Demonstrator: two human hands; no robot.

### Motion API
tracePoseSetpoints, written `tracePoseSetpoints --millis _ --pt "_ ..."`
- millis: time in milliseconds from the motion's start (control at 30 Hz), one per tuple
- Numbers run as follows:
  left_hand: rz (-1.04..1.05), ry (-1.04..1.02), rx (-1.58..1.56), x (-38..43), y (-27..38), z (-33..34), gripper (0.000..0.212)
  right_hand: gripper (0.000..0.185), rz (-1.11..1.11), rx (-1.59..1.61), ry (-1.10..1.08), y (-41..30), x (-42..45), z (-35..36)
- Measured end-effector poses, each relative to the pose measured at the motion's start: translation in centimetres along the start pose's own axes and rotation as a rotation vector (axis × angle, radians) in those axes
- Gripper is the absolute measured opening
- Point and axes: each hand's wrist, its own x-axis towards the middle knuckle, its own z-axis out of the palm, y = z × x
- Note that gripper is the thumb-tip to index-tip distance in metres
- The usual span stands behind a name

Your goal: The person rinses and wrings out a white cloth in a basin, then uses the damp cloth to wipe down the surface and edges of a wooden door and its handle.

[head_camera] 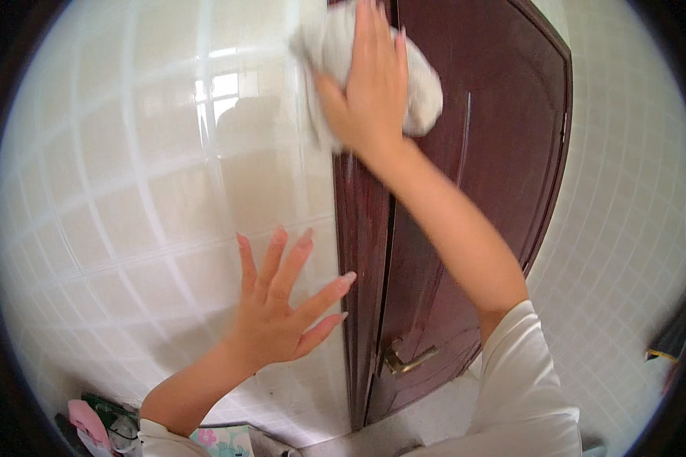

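Observation:
My right hand (371, 97) lies flat over a pale cloth (426, 94) high on the dark reddish-brown door frame (363, 228), its fingers stretched upward. The cloth spans the frame, the edge of the tiled wall and part of the door (509, 114). Lower on the left, my left hand (277, 303) is spread with nothing in it. It is over the glossy cream wall tiles (171, 228), its thumb side near the door frame; I cannot tell whether the palm touches the wall.
A brass lever handle (409, 357) sticks out low on the door. Pink and dark fabric items (88, 423) sit at the lower left, beside a floral-patterned item (223, 440). Another tiled wall (611, 171) stands at the right, with a dark object (674, 320) at its far edge.

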Motion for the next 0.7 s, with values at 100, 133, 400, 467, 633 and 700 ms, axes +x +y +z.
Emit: tracePoseSetpoints --millis 100,133,400,467,633,700 --pt "0.068 0.013 -0.001 1.0 0.2 0.8 0.051 0.068 0.092 -0.016 0.025 0.5 6.5 0.1" --pt "0.071 0.032 -0.015 1.2 0.3 1.1 0.050 0.068 0.081 -0.026 0.039 0.5 6.7 0.4" --pt "0.035 0.045 0.022 0.2 -0.5 0.0 0.052 0.083 0.151 0.188 -0.334 -6.1 -11.5 -4.5" --pt "0.054 0.033 0.019 0.9 -0.6 0.6 0.052 0.081 0.048 0.147 -0.652 -6.6 -19.4 -8.9" --pt "0.088 0.000 0.051 1.8 -0.4 -0.9 0.051 0.070 0.104 -0.037 -0.806 -5.1 -13.7 -7.9" --pt "0.117 0.043 0.052 2.5 -0.5 -0.5 0.051 0.085 -0.017 0.059 -0.340 -2.0 -7.7 -4.4"
